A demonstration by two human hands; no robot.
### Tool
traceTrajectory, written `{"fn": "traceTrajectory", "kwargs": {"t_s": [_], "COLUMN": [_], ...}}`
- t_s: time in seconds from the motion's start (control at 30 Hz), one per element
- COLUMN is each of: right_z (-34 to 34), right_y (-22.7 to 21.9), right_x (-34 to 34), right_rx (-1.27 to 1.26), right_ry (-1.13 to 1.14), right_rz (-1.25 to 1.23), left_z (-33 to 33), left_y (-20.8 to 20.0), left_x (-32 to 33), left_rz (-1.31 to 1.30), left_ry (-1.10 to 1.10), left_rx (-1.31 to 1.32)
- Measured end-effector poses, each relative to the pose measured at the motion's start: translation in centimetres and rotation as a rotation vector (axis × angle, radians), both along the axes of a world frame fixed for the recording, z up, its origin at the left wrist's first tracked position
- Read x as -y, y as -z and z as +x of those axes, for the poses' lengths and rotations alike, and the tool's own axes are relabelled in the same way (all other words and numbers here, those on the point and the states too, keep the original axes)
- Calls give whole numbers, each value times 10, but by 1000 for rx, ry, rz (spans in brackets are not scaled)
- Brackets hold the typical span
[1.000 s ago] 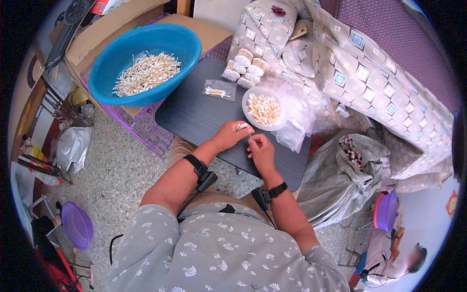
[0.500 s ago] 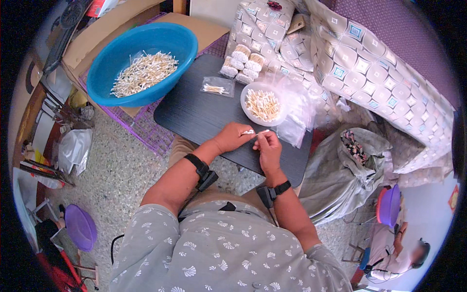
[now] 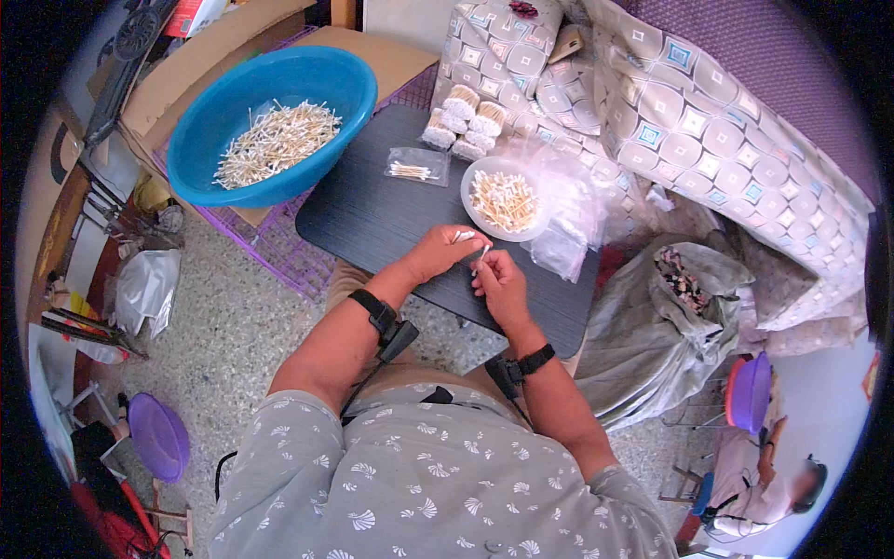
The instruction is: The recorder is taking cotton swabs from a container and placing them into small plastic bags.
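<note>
Over the near edge of the dark table (image 3: 363, 210), my left hand (image 3: 440, 254) is closed on a few cotton swabs (image 3: 463, 237), whose white tips stick out by the thumb. Close beside it, my right hand (image 3: 501, 287) pinches a single cotton swab (image 3: 482, 252) at a slant. Just beyond my hands stands a white bowl (image 3: 468, 212) heaped with loose swabs (image 3: 504, 200). A small clear bag (image 3: 434, 156) with several swabs in it lies flat to the left of the bowl. Behind it, bundled packs of swabs (image 3: 463, 121) are stacked.
A large blue basin (image 3: 191, 177) of loose swabs sits at the left on a purple wire rack (image 3: 279, 247). Clear plastic bags (image 3: 568, 214) spread right of the bowl. A grey sack (image 3: 643, 326) stands at the table's right. Another person (image 3: 759, 484) sits at the far right.
Both hands have moved slightly; the right shifted left and closer to me. The swab in my right hand has turned from nearly level to a steeper slant.
</note>
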State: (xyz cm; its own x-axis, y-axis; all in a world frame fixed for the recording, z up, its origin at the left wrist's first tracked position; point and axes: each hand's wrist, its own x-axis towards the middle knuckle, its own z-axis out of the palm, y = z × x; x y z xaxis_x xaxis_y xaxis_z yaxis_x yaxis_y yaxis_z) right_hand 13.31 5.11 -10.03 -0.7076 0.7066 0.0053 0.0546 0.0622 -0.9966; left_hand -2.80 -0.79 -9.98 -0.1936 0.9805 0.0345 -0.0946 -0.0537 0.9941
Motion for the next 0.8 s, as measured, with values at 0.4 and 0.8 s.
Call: {"fn": "traceTrajectory", "kwargs": {"t_s": [0.4,0.8], "right_z": [-5,-7], "right_y": [-1,2], "right_x": [0,2], "right_rx": [78,83], "right_ry": [54,97], "right_rz": [88,78], "left_z": [-4,-3], "left_y": [-6,-1], "left_x": [2,2], "left_rz": [0,15], "left_ry": [86,62], "left_rx": [-6,-25]}}
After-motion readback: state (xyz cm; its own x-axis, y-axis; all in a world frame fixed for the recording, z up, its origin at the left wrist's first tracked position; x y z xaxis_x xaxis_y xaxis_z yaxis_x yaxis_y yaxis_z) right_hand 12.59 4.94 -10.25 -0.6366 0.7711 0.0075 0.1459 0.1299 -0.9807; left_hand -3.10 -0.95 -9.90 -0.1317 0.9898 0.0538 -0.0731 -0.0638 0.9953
